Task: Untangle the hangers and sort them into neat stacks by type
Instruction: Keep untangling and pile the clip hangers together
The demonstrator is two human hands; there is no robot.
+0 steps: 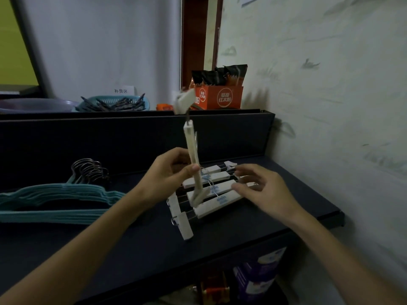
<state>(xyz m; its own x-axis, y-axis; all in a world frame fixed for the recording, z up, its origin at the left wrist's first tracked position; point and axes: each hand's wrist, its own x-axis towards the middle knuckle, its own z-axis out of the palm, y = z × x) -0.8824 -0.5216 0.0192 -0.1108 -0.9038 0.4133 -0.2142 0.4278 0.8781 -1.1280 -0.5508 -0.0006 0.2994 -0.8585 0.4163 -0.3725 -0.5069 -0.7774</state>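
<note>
My left hand pinches a white clip hanger and holds it nearly upright; its upper clip is blurred near the shelf's back edge. Below it, several white clip hangers lie side by side on the dark shelf. My right hand hovers over their right ends with fingers spread, and I cannot tell whether it touches them. A stack of teal velvet hangers with metal hooks lies at the left of the shelf.
On the raised ledge behind stand an orange snack box with dark packets, a teal basket of dark clips and a purple basin. A marked white wall closes the right side. Bottles stand under the shelf.
</note>
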